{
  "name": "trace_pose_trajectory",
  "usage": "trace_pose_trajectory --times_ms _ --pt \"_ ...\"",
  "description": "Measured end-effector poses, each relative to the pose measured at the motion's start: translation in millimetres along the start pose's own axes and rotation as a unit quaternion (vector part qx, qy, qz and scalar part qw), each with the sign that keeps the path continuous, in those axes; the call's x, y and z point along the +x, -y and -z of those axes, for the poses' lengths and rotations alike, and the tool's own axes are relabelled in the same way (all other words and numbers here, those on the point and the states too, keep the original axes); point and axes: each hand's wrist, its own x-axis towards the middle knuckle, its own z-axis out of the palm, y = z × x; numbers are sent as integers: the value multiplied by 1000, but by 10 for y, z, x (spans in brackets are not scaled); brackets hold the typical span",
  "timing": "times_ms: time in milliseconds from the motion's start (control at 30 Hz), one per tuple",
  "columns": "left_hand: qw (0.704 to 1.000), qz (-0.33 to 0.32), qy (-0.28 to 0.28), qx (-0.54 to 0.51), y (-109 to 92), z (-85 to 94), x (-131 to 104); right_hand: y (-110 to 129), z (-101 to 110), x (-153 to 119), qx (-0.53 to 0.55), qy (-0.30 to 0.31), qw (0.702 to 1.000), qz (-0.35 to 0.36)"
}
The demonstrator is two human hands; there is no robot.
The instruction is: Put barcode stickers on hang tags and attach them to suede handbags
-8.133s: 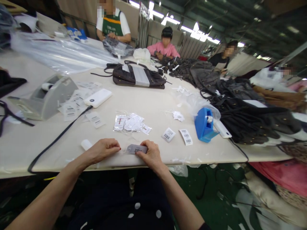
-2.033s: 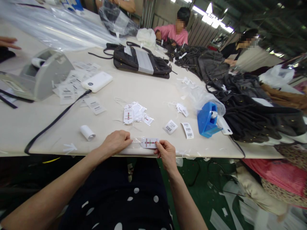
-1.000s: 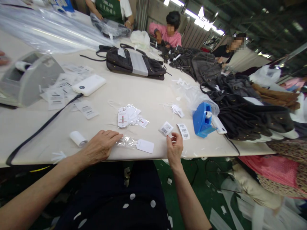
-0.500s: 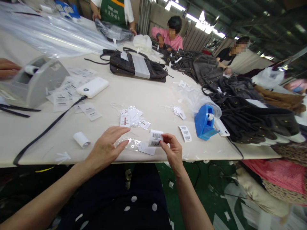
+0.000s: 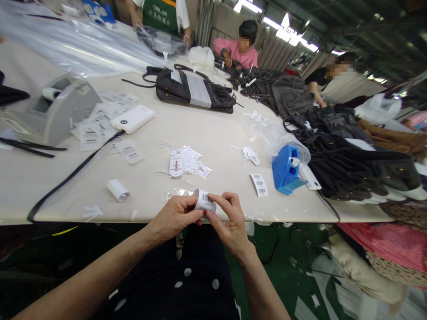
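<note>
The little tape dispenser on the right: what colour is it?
Blue, the tape dispenser, seen best in the head view.

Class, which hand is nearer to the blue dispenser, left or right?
Right. The right hand is left of the dispenser, toward the person; the left hand is farther left.
</note>
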Motion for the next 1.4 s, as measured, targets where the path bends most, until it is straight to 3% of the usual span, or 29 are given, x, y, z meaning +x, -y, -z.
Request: trace_pose_trajectory --times_ms 100,267,533,867,1133,1267,1400 --pt "999 -11 18 24 -75 8 -24 43 20 -6 -28 -5 999 17" --pt "998 -21 8 64 -157 5 -44 66 -10 -33 41 33 999 1" --pt "999 0 -14 38 -156 -6 -36 90 -103 -88 81 -2 995 -61" --pt "988 -33 -38 144 -141 -39 -21 61 -162 -110 96 -40 990 -94" --pt "982 -59 -38 173 -93 -23 -6 18 -186 -100 240 -55 946 -213" --pt "979 -85 -21 187 -97 -33 12 -27 -206 -51 290 -116 917 -249" --pt "984 -82 -7 159 -104 -49 87 -175 -159 20 240 -267 919 -164"
